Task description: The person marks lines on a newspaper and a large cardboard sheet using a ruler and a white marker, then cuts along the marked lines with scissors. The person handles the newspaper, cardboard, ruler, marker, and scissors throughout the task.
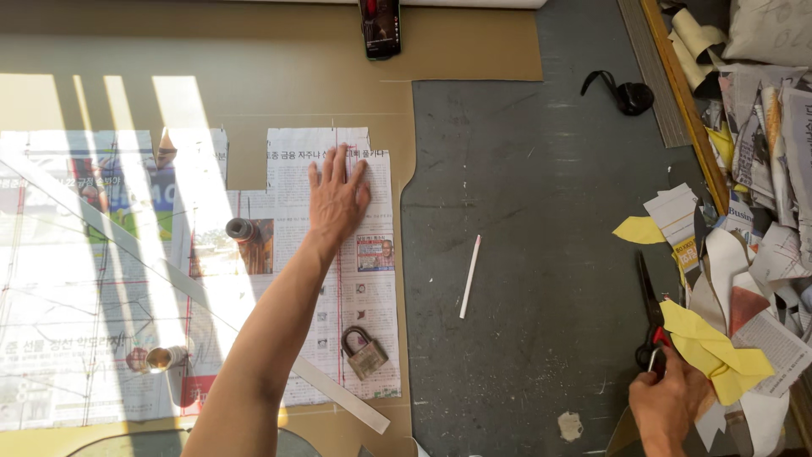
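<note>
My left hand (pixel 337 196) lies flat, fingers spread, on a sheet of newspaper (pixel 372 279) spread over brown cardboard (pixel 254 76). A padlock (pixel 364 353) rests on the same sheet nearer to me. My right hand (pixel 668 404) is at the lower right, closed around the red handles of a pair of scissors (pixel 650 313) whose dark blades point away from me. Yellow paper scraps (pixel 719 355) lie just right of that hand. A white stick (pixel 470 276) lies on the dark mat (pixel 541 211) between my hands.
A long clear ruler (pixel 152 254) crosses the newspaper diagonally. Two small round metal weights (pixel 239 228) (pixel 161 358) sit on the paper. A phone (pixel 381 27) stands at the far edge, with a black object (pixel 630 95) to its right. A heap of paper offcuts (pixel 761 169) fills the right side.
</note>
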